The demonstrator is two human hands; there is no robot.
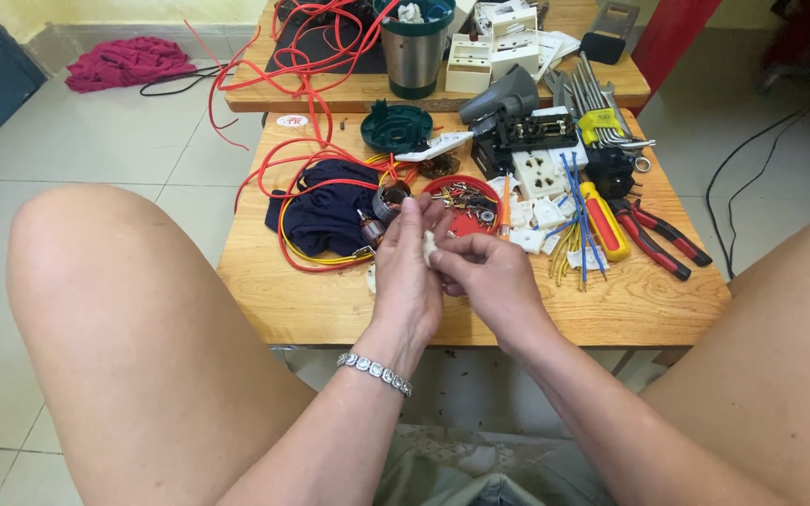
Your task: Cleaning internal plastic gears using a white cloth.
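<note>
A small white plastic part (429, 247) is pinched between both hands above the near edge of the wooden desk (330, 300). The left hand (407, 272) is closed narrowly about it from the left, thumb and forefinger raised; the right hand (489, 276) is closed on it from the right, fingertips meeting the part. The part's exact kind cannot be told, as most of it is hidden by the fingers. Just beyond the hands a red dish (466, 208) of small metal screws and contacts is seen, with a motor armature (382, 208) on a dark blue cloth (325, 215) to its left and white socket pieces (541, 173) to its right. A yellow-handled screwdriver (604, 223) and red-handled pliers (653, 239) lie at the right, well apart from the hands. It is judged that the work would be done best if the part were kept over the desk, so that anything dropped is caught, and if it were steadied by one hand while fine movement is made by the other.
</note>
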